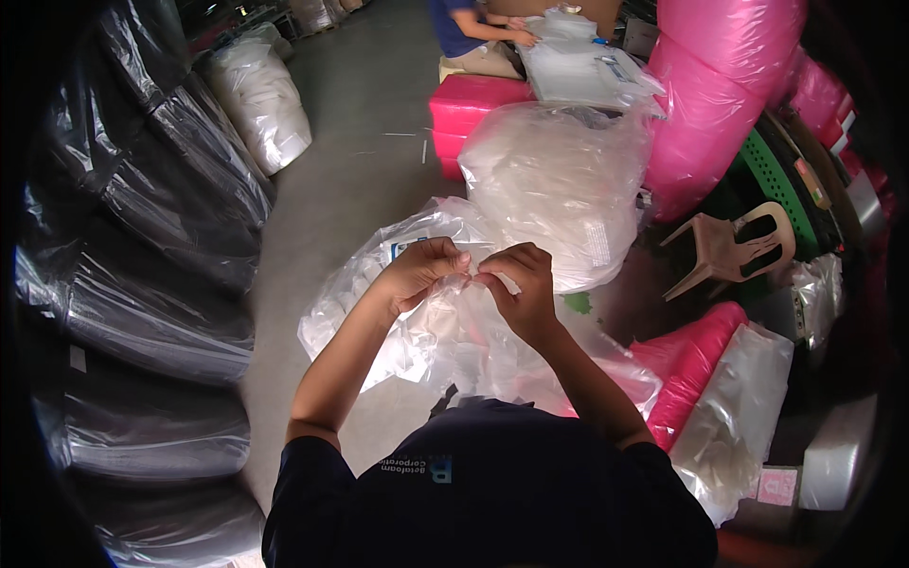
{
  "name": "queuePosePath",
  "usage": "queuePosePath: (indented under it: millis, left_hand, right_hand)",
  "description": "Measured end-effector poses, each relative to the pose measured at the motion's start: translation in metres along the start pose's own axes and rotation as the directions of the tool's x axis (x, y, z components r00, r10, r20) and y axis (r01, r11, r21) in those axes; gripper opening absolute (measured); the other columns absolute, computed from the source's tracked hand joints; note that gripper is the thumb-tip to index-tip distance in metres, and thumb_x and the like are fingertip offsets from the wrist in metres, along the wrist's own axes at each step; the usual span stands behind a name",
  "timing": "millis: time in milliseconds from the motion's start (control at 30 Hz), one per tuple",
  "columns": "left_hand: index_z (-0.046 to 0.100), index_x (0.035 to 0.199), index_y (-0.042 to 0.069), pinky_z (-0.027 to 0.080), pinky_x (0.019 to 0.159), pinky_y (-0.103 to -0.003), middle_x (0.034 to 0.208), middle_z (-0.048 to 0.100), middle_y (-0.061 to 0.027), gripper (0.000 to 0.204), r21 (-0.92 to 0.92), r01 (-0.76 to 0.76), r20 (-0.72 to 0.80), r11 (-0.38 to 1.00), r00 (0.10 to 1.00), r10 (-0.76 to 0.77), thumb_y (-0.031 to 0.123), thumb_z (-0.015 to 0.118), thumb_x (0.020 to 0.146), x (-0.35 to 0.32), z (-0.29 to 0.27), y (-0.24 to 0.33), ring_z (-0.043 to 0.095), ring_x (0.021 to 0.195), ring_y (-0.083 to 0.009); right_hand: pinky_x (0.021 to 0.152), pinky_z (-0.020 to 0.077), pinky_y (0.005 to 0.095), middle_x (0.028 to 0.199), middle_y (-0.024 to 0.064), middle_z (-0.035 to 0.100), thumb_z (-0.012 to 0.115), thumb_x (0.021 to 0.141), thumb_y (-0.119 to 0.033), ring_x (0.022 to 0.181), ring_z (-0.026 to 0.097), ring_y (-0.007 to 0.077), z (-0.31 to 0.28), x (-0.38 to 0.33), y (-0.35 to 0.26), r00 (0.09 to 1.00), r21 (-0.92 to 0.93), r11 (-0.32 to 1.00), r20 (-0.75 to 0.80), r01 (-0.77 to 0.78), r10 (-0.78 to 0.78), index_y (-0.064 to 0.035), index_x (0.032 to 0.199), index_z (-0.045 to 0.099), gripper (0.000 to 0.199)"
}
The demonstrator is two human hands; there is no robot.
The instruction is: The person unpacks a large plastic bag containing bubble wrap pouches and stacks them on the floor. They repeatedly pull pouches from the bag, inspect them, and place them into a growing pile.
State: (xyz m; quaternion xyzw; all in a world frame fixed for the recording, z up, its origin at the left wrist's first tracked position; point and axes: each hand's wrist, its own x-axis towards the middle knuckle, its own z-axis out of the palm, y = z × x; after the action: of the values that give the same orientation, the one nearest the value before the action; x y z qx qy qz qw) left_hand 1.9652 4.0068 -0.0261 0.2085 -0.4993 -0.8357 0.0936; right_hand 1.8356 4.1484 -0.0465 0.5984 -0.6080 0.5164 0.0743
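Observation:
My left hand [423,269] and my right hand [522,284] are raised close together in front of me. Each pinches the gathered top of a clear plastic bag [461,317], the thumbs and forefingers nearly meeting. The bag hangs from my fingers and spreads toward the floor, with whitish pieces [379,327] showing through the film; their kind I cannot make out. A blue-and-white printed patch [407,248] shows on the plastic behind my left hand. Just beyond my right hand stands a large, full clear bag of white material [554,189].
Black plastic-wrapped bundles [180,331] line the left side. A white bag [256,104] stands behind them. Pink packages [464,118], a tall pink roll [724,85] and a beige plastic chair [724,248] stand ahead and right. Another person [473,38] works at a far table.

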Motion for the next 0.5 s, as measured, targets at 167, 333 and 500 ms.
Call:
queuePosePath:
  millis: [167, 333, 500]
  left_hand:
    - [0.046, 0.098, 0.002, 0.046, 0.065, -0.03, 0.089, 0.053, -0.0096, 0.048, 0.851, -0.295, 0.094, 0.436, 0.9, 0.426, 0.027, 0.078, 0.072, -0.015, 0.008, -0.014, 0.054, 0.075, -0.018]
    - [0.046, 0.105, 0.001, 0.048, 0.065, -0.041, 0.104, 0.051, -0.0165, 0.037, 0.993, 0.114, -0.067, -0.037, 0.785, 0.616, 0.004, 0.063, 0.073, -0.025, 0.033, -0.053, 0.056, 0.093, -0.0335]
    - [0.061, 0.083, -0.003, 0.049, 0.064, -0.035, 0.08, 0.063, -0.0163, 0.018, 0.99, -0.057, -0.039, 0.131, 0.775, 0.631, -0.011, 0.052, 0.07, -0.028, -0.026, -0.013, 0.062, 0.074, -0.0256]
  right_hand:
    - [0.064, 0.0436, 0.0373, 0.075, 0.0102, 0.06, 0.061, 0.08, -0.004, 0.071, 0.058, 0.0289, 0.001, -0.008, 0.006, 0.955, 0.273, 0.918, 0.145, -0.288, 0.257, -0.0039, 0.085, 0.051, 0.011]
    - [0.06, 0.043, 0.0242, 0.072, 0.0059, 0.054, 0.059, 0.082, 0.002, 0.064, 0.051, 0.0105, -0.017, -0.002, -0.001, 0.923, 0.354, 0.854, 0.191, -0.381, 0.333, -0.0002, 0.097, 0.05, 0.018]
    - [0.064, 0.0438, 0.0224, 0.071, -0.0005, 0.057, 0.072, 0.072, -0.003, 0.067, 0.051, 0.0064, -0.05, -0.008, 0.055, 0.874, 0.351, 0.805, 0.274, -0.479, 0.401, -0.0018, 0.089, 0.062, 0.02]
